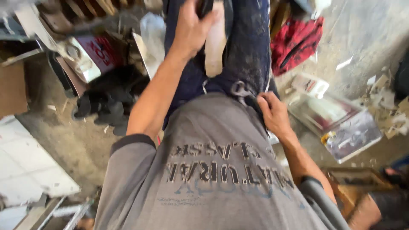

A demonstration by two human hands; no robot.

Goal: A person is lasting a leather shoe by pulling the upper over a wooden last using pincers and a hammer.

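I look down my own body: a grey printed T-shirt (213, 170) and dusty dark blue trousers (249, 51). My left hand (194, 25) reaches forward over the thigh and grips a pale, elongated wooden piece (215, 47), with something black at its upper end. At the hip, my right hand (275, 113) pinches the trouser fabric by the pocket. Just left of its fingers, the open end of a grey metal spanner (240, 90) sticks out at the waistband. Whether the fingers touch the spanner is unclear.
A red bag (296, 40) lies on the dusty concrete floor at the upper right. A clear plastic box (341, 123) sits on the right, with paper scraps beyond it. On the left are a black cloth pile (113, 98), a cardboard sheet (12, 85) and a white tile (25, 166).
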